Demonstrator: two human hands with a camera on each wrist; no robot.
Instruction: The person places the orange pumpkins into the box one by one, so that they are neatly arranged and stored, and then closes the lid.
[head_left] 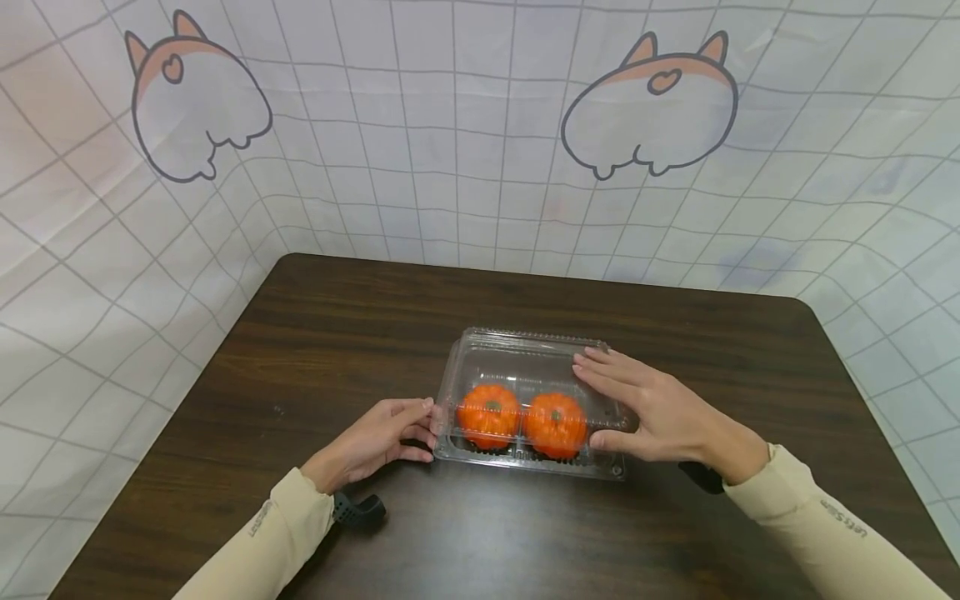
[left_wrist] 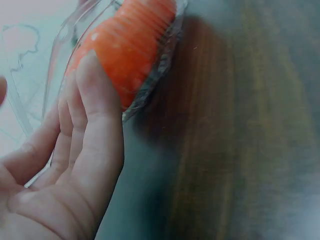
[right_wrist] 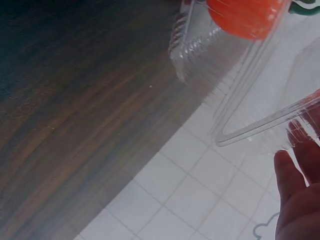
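A clear plastic clamshell container (head_left: 525, 367) sits on the table with two orange pumpkins (head_left: 488, 415) inside, side by side along its front. Its lid (right_wrist: 270, 122) stands at an angle to the base in the right wrist view, with a gap between their rims. My left hand (head_left: 386, 440) touches the container's left end, its fingers extended against the plastic beside a pumpkin (left_wrist: 127, 47). Over the right end of the lid, my right hand (head_left: 648, 404) rests with straight fingers on the plastic and the thumb spread toward the front. Some right fingertips show through the plastic in the right wrist view.
The dark wood-grain table (head_left: 337, 333) extends around the container on all sides. White grid-patterned cloth (head_left: 495, 183) with cartoon drawings hangs behind the table and along both sides. A dark band (head_left: 360, 510) is on the left wrist.
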